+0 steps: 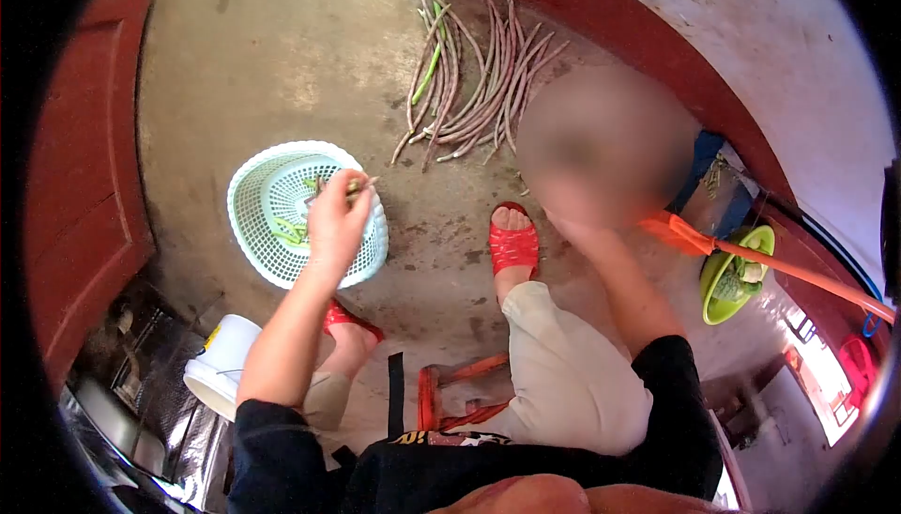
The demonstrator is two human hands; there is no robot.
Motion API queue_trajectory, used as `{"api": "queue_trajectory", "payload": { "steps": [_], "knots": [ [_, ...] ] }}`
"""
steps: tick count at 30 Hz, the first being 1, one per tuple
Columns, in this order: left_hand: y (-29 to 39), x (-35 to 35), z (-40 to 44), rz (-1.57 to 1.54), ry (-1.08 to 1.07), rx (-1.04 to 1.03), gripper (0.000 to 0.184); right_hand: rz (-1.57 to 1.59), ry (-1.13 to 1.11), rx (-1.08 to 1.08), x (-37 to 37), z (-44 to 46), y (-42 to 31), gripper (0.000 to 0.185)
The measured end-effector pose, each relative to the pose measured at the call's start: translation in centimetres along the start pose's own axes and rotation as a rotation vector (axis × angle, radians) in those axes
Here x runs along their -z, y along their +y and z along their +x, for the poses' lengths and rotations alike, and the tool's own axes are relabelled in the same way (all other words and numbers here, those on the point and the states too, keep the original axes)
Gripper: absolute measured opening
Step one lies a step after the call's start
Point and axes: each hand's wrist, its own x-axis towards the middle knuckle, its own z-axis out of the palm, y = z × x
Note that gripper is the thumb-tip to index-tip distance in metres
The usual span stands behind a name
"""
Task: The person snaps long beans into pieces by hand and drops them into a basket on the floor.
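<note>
My left hand (336, 223) is over the pale blue plastic basket (249, 232), with its fingers closed around short pieces of long bean (355, 191). More green bean pieces (289, 231) lie in the bottom of the basket. On the right, my right hand (577, 218) reaches forward into a large blurred patch. Its fingers are hidden there, so what it holds or touches cannot be made out. Just ahead of that patch, a loose pile of purplish long beans (493, 92), with a bright green one (430, 68) among them, is spread on the concrete floor.
A white bucket (221, 359) stands at lower left, beside the black shiny sheeting. A yellow-green bowl (713, 303) with green vegetables is at right, near a long orange handle (807, 279). My feet in red sandals (514, 246) flank the middle; an orange-red stool (430, 397) is below.
</note>
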Motion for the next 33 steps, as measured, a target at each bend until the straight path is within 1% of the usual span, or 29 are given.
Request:
{"api": "queue_trajectory", "payload": {
  "steps": [1, 2, 3, 5, 7, 9, 11, 13, 14, 16, 17, 18, 19, 20, 21, 23, 26, 29, 31, 33],
  "knots": [
    [-1.4, 1.4, 0.1, 0.122, -0.001, 0.029, 0.02, -0.003, -0.008, -0.024, -0.3, 0.1, 0.2, 0.023],
    [-1.6, 3.0, 0.4, 0.381, -0.01, -0.193, 0.02, 0.03, 0.098, 0.057, -0.7, 0.0, 0.3, 0.023],
    [-1.0, 4.3, 0.7, 0.639, -0.019, -0.418, 0.02, 0.032, 0.102, 0.056, -0.7, 0.0, 0.1, 0.023],
    [0.1, 4.4, 1.6, 0.703, -0.034, -0.399, 0.017, 0.092, 0.059, 0.107, -0.7, -0.1, -0.5, 0.023],
    [1.6, 2.4, 3.8, 0.632, 0.108, -0.426, 0.017, 0.132, 0.064, 0.09, -1.3, -0.1, -0.9, 0.02],
    [1.7, -1.3, 7.6, 0.553, 0.056, -0.415, 0.021, 0.167, 0.074, 0.081, -1.3, 0.2, -1.3, 0.017],
    [2.9, -5.5, 10.6, 0.52, 0.027, -0.248, 0.022, 0.213, 0.017, 0.071, -1.1, 0.1, -1.8, 0.018],
    [3.1, -8.4, 13.1, 0.692, 0.008, -0.209, 0.022, 0.215, 0.031, 0.074, -1.4, -0.2, -1.7, 0.018],
    [3.0, -8.8, 14.2, 0.692, 0.005, -0.212, 0.022, 0.223, 0.038, 0.076, -1.5, -0.3, -1.6, 0.018],
    [3.2, -9.0, 14.8, 0.586, -0.074, -0.118, 0.018, 0.257, 0.035, 0.066, -1.8, -0.6, -1.7, 0.018],
    [3.2, -8.5, 14.7, 0.594, -0.079, -0.119, 0.018, 0.277, 0.043, 0.07, -1.6, -0.6, -1.8, 0.019],
    [3.2, -7.5, 14.7, 0.069, -0.326, 0.086, 0.015, 0.283, 0.049, 0.068, -1.3, -0.3, -2.0, 0.019],
    [3.8, -6.9, 14.5, -0.465, -0.56, 0.288, 0.014, 0.386, 0.036, 0.052, -0.9, 0.0, -2.4, 0.02],
    [4.3, -6.9, 13.2, -0.678, -0.609, 0.357, 0.011, 0.487, 0.025, 0.033, -0.4, 0.2, -2.8, 0.022],
    [5.0, -6.8, 12.0, -0.674, -0.62, 0.353, 0.011, 0.487, 0.032, 0.023, 0.3, 0.4, -3.4, 0.022],
    [6.3, -6.8, 9.5, -0.976, -0.711, 0.419, 0.009, 0.8, 0.043, -0.079, 1.8, 1.1, -4.9, 0.02],
    [7.0, -7.9, 6.8, -1.077, -0.693, 0.438, 0.01, 0.821, 0.063, -0.057, 2.8, 1.7, -5.5, 0.019],
    [6.9, -9.4, 5.0, -1.049, -0.602, 0.423, 0.008, 0.793, 0.045, -0.044, 2.5, 1.7, -5.4, 0.017],
    [6.9, -10.3, 4.3, -1.036, -0.544, 0.408, 0.008, 0.647, 0.153, -0.008, 1.4, 1.7, -4.9, 0.015],
    [7.0, -11.0, 3.7, -1.056, -0.506, 0.407, 0.008, 0.663, 0.166, -0.033, 0.8, 1.6, -4.6, 0.014]
  ]
}}
